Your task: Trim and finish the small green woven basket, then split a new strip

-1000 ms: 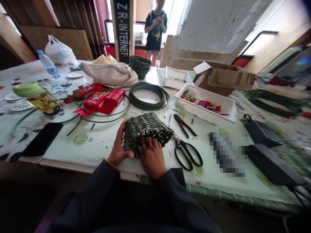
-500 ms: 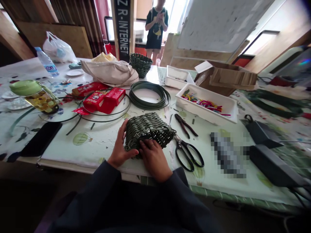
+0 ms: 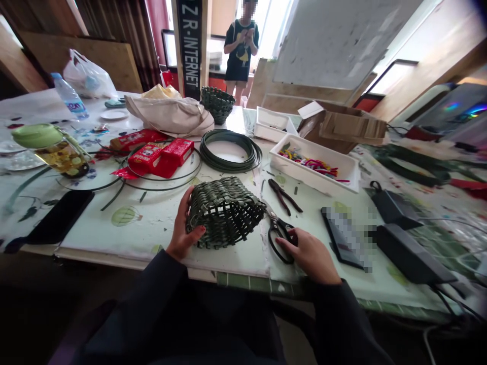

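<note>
A dark green woven basket (image 3: 224,210) lies on its side near the table's front edge. My left hand (image 3: 183,229) grips its left rim, thumb on the near side and fingers curled over the top. My right hand (image 3: 307,252) rests on the handles of the black scissors (image 3: 279,233) just right of the basket, fingers curled over the loops. Black pliers (image 3: 283,195) lie beyond the scissors.
A coil of green strip (image 3: 230,150), red packets (image 3: 162,154), a white tray of coloured clips (image 3: 315,165), a black phone (image 3: 60,217), a jar (image 3: 53,151), a cloth bag (image 3: 169,114), a second basket (image 3: 217,103), a cardboard box (image 3: 342,126) and black adapters (image 3: 399,238) crowd the table. A person stands at the back.
My right hand left the basket and moved right onto the scissors' handles. The left hand tipped the basket up a little.
</note>
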`<state>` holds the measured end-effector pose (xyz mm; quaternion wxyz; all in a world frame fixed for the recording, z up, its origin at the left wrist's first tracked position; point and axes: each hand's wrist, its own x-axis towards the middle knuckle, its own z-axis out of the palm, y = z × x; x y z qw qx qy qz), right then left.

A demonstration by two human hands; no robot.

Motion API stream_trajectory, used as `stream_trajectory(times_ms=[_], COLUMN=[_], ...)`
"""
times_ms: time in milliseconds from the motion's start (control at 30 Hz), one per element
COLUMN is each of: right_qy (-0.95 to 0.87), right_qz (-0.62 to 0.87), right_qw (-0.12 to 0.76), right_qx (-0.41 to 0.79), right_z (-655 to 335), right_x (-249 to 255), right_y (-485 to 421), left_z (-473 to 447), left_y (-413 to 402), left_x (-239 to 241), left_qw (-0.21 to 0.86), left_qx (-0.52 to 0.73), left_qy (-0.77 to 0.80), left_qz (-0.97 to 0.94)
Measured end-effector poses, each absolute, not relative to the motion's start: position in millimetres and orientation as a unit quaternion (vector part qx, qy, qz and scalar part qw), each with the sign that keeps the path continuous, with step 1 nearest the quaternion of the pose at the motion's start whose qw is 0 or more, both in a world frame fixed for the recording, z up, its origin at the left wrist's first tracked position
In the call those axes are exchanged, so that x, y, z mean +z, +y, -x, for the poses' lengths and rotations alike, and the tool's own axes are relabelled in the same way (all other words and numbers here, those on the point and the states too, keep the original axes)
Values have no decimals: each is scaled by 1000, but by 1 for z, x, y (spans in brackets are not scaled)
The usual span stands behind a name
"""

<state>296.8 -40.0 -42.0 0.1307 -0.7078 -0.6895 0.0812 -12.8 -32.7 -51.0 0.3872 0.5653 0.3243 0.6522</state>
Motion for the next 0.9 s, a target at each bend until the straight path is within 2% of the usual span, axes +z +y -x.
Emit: stream_trajectory(times_ms=[67, 167, 233, 333, 367, 433, 533, 700, 900], right_qy=[-664, -554, -446, -334, -300, -220, -193, -186, -190], right_qz=[713, 707, 671, 579, 533, 469, 419, 393, 364], right_qw=[156, 250, 313, 353, 360, 295, 230, 253, 241], right_qx=[162, 362, 502, 655, 704, 803, 857, 864, 880], right_z=[-301, -308, -306, -281, -268, -238, -200, -173, -173], right_x=[-34, -25, -25, -38, -44, -55, -64, -57, -52], right_y=[-37, -53, -79, -124, -137, -152, -151, -127, -127], left_z=[13, 14, 13, 12, 11, 9, 7, 9, 11], left_y=[-32, -32, -33, -33, -33, -34, -36, -44, -46], left_x=[-51, -51, -51, -51, -51, -51, -49, -44, -42], left_qw=[382, 381, 389, 392, 390, 387, 394, 401, 404], left_qx=[662, 667, 658, 644, 642, 642, 641, 614, 591], left_qy=[331, 330, 325, 316, 312, 306, 300, 328, 335], left_qz=[-554, -549, -557, -576, -582, -588, -587, -596, -613])
